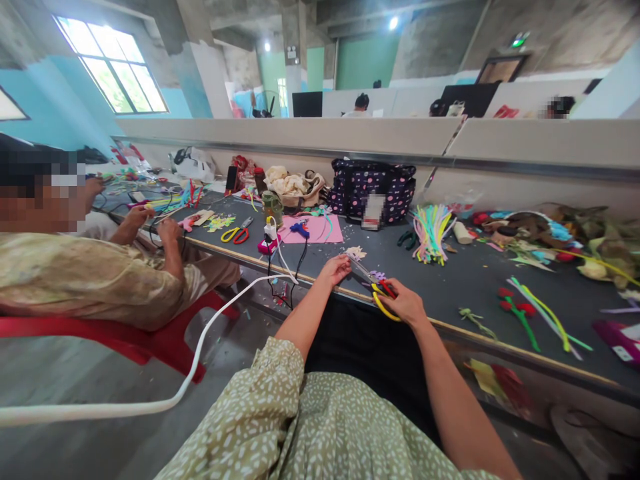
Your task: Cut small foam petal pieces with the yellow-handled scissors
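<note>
Right hand (403, 303) grips scissors (381, 293); left hand (336, 269) pinches something too tiny to tell. Far spotty bag (373, 187) hides its insides.

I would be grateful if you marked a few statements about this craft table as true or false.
1. The right hand holds scissors with yellow and red handles. True.
2. The left hand rests on the polka-dot bag. False: it is at the near edge of the table, by the scissor blades; the bag stands further back.
3. A second pair of scissors lies left of the pink sheet. True.
4. The co-worker sits on a blue chair. False: the chair is red.
</note>
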Demonstrator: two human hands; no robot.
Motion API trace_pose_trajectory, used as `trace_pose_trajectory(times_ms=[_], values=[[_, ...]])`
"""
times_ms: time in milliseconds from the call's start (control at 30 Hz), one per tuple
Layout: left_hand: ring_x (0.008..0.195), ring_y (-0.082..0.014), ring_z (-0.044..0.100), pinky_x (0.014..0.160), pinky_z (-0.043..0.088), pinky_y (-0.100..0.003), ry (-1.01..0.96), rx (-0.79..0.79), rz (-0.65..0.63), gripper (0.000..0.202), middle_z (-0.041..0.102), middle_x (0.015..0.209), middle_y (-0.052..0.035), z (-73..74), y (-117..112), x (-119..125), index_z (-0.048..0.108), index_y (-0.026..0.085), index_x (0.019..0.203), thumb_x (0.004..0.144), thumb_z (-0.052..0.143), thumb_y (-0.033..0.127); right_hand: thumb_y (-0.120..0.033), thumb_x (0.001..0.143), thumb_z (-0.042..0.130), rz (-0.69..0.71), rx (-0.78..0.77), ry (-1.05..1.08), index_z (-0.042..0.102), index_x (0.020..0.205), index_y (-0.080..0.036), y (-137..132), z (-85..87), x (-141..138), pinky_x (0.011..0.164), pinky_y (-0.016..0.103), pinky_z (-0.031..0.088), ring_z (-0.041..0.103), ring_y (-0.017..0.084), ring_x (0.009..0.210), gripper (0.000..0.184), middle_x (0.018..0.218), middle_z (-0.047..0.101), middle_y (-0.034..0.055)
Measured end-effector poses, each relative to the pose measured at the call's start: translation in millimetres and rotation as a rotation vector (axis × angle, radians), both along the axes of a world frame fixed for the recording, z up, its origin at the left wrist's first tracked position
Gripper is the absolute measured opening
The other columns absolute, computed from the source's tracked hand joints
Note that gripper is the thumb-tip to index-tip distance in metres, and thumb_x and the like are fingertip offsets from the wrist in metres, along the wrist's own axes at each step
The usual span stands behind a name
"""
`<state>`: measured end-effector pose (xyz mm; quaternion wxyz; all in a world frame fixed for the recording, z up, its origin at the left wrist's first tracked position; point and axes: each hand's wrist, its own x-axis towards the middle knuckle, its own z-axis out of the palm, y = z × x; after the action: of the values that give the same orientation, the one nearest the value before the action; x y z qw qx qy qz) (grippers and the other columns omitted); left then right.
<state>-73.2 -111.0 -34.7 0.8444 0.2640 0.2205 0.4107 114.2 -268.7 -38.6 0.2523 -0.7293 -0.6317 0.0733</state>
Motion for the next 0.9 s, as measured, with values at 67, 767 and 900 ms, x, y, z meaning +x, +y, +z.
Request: trace_pose_trajectory(times_ms=[67,767,900], values=[[0.052,-0.0045,0.051,0.054,0.039,-0.017,-0.006,0.009,-0.009,0.021,0.055,0.062,0.0021,-0.9,0.7,-0.1,0.057,0.012,0.079,0.064,0.067,0.002,-0.057,0.07,0.057,-0.003,-0.006,0.02,0.057,0.108,-0.032,0.5,-0.7,0.8,0.066,0.029,0.043,0.062,0.02,0.08,0.046,0.089,0.068,-0.0017],[0.051,-0.0049,0.048,0.055,0.037,-0.019,0.014,-0.002,-0.009,0.02,0.052,0.058,0.002,3.4,-2.2,-0.7,0.056,0.011,0.076,0.062,0.066,0.001,-0.06,0.069,0.058,0.015,0.019,0.077,0.058,0.108,-0.032,4.7,-8.6,5.4,0.062,0.028,0.043,0.063,0.02,0.081,0.048,0.09,0.069,-0.0024],[0.051,-0.0047,0.048,0.055,0.037,-0.018,0.01,-0.003,-0.005,0.019,0.052,0.059,0.0021,4.6,-3.3,-1.3,0.056,0.011,0.076,0.063,0.067,0.002,-0.058,0.069,0.059,0.008,0.012,0.071,0.059,0.106,-0.032,5.5,-8.8,5.5,0.062,0.027,0.043,0.063,0.02,0.08,0.045,0.087,0.069,-0.0024]])
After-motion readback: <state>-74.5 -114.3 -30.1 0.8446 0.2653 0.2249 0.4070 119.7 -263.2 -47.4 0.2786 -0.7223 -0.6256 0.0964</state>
